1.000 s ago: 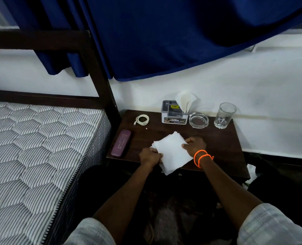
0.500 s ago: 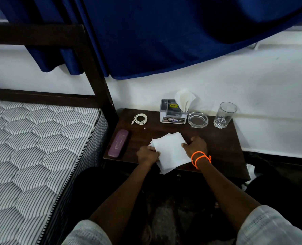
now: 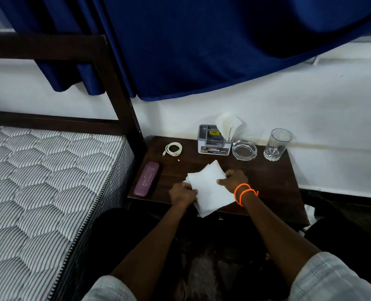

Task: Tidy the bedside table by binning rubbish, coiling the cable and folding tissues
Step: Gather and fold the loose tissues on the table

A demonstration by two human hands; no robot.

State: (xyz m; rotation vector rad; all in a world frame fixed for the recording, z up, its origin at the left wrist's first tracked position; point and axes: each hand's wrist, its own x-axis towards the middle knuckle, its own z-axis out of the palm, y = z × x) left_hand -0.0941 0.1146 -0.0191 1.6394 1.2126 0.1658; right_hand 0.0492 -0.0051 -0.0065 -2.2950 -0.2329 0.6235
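Observation:
A stack of white tissues (image 3: 209,190) lies near the front edge of the dark wooden bedside table (image 3: 273,183), one corner hanging over the edge. My left hand (image 3: 181,193) pinches the stack's left side. My right hand (image 3: 232,179), with orange bands on the wrist, grips its right side. A coiled white cable (image 3: 173,148) rests at the back left of the table. A grey tissue holder (image 3: 214,140) with a white tissue sticking up stands at the back centre. A tiny white scrap (image 3: 178,160) lies near the cable.
A purple case (image 3: 146,178) lies along the table's left edge. A glass ashtray (image 3: 244,149) and an empty drinking glass (image 3: 276,144) stand at the back right. A striped mattress (image 3: 41,187) and dark bed frame (image 3: 119,98) are on the left; blue curtains (image 3: 202,44) hang above.
The view has shifted slightly. Both hands stay on the tissues, which have barely moved on the table.

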